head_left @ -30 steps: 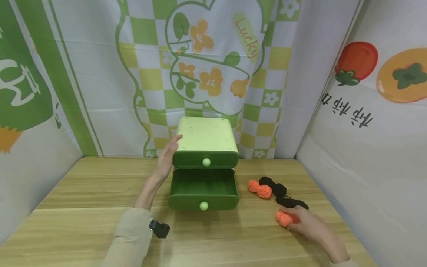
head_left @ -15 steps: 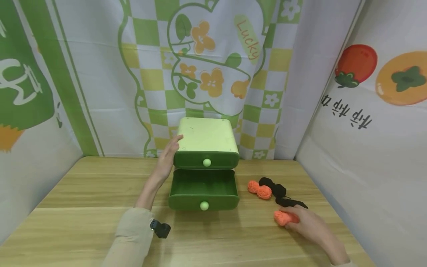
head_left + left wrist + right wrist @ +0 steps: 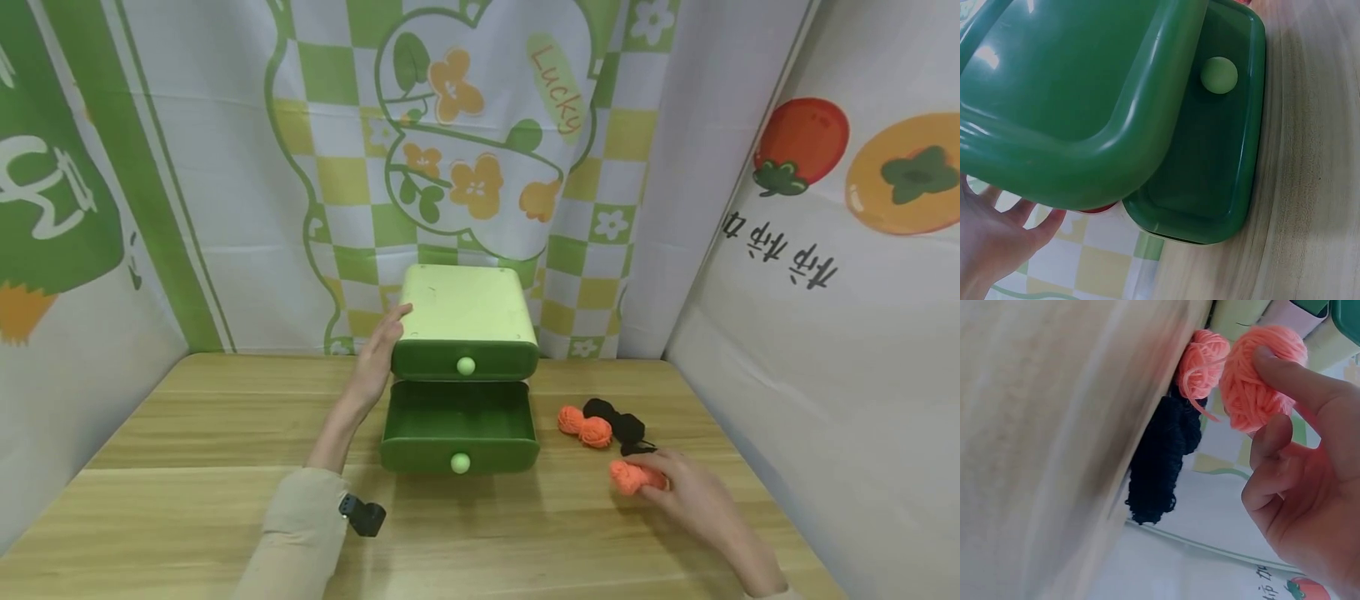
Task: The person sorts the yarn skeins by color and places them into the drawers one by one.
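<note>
A small two-drawer cabinet (image 3: 468, 304) with a pale green top stands at the middle of the table. Its lower drawer (image 3: 420, 457) is pulled out and looks bare inside; the upper drawer (image 3: 427, 361) is closed. My left hand (image 3: 369, 362) rests against the cabinet's left side, fingers extended along it. My right hand (image 3: 697, 498) pinches a skein of orange yarn (image 3: 628, 477) between thumb and fingers. In the right wrist view this yarn (image 3: 1250, 384) is held off the tabletop, apart from the other yarn.
Right of the cabinet lie another orange skein (image 3: 583, 426) and a black skein (image 3: 615, 419), side by side. A second black skein (image 3: 637, 448) is partly hidden behind my right hand. Printed cloth (image 3: 465, 167) hangs behind the wooden table (image 3: 187, 500) and along both sides.
The right hand has raised the orange skein and shifted slightly left and away from me, now covering more of the nearer black skein. The left hand and cabinet stay put.
</note>
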Available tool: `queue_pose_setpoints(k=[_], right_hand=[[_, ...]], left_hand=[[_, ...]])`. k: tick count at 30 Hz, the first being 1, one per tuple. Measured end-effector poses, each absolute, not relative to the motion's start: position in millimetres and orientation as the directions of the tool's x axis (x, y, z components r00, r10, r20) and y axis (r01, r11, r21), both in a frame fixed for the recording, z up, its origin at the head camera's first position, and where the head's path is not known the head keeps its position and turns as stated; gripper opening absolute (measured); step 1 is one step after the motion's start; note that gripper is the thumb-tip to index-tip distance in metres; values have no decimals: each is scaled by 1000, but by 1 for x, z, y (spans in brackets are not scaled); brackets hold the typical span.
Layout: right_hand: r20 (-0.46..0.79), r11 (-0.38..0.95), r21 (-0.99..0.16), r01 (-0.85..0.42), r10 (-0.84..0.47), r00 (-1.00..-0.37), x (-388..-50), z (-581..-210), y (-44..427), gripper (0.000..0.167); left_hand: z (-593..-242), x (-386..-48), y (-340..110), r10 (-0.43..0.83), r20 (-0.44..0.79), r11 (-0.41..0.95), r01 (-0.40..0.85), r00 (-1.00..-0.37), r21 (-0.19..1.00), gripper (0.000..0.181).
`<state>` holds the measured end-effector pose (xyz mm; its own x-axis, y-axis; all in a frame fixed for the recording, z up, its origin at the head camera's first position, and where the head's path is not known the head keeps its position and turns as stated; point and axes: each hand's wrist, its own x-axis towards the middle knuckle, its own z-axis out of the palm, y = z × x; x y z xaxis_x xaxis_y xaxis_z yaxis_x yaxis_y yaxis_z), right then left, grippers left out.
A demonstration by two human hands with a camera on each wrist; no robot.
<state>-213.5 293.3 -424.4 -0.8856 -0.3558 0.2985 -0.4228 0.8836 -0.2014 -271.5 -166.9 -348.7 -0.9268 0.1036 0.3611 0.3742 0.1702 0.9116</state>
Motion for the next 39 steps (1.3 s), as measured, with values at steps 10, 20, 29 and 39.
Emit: queue_pose_setpoints(k=[10, 20, 29, 39], right_hand=[[368, 860, -191, -473, -384, -847, -212, -415, 285, 37], [394, 824, -214, -525, -419, -818, -214, -401, 271, 34], [453, 784, -164, -599, -480, -751, -219, -385, 256, 36], [489, 760, -111, -641, -520, -701, -226, -370, 229, 39]], left_hand=[[-348, -271, -167, 101, 357, 182, 370, -929, 911, 53], [-347, -271, -168, 98, 361, 181, 373, -928, 910, 53], [-347, -271, -167, 98, 364, 171, 376, -926, 911, 53], [-349, -271, -167, 99, 361, 174, 373, -927, 911, 53]])
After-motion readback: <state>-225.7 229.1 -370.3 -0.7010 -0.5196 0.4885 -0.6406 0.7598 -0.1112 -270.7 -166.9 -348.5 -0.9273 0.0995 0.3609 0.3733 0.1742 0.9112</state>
